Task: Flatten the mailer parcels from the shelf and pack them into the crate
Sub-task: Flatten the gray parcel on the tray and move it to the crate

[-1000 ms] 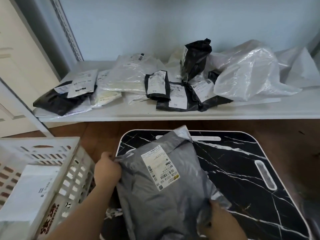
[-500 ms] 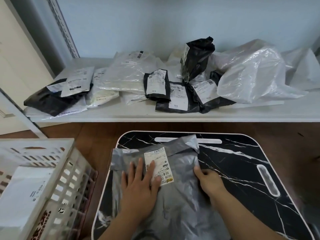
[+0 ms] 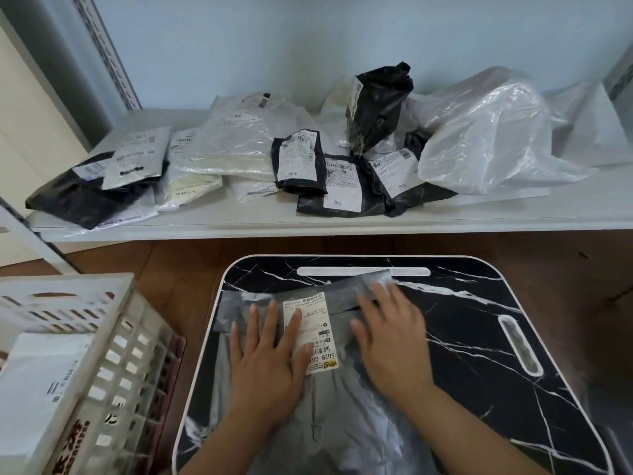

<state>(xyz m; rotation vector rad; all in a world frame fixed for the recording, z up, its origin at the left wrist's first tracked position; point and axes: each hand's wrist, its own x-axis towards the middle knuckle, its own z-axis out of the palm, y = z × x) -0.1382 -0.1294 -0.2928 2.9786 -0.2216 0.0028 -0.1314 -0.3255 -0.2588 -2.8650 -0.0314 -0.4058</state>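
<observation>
A grey mailer parcel with a white shipping label lies flat on the black marble-pattern table. My left hand presses on its left half, fingers spread straight and reaching onto the label. My right hand presses flat on its upper right part, fingertips near the folded top flap. The white slatted crate stands to the left with a white parcel inside. Several black, white and clear mailers lie on the white shelf behind.
A bulky clear plastic bag sits at the shelf's right end, and an upright black bag stands mid-shelf. A metal shelf post runs diagonally at left. Brown wooden floor shows between shelf, crate and table.
The parcel was held tilted up by both hands, then laid flat. My left hand stays pressed on it; my right hand has moved from the right edge onto the upper part.
</observation>
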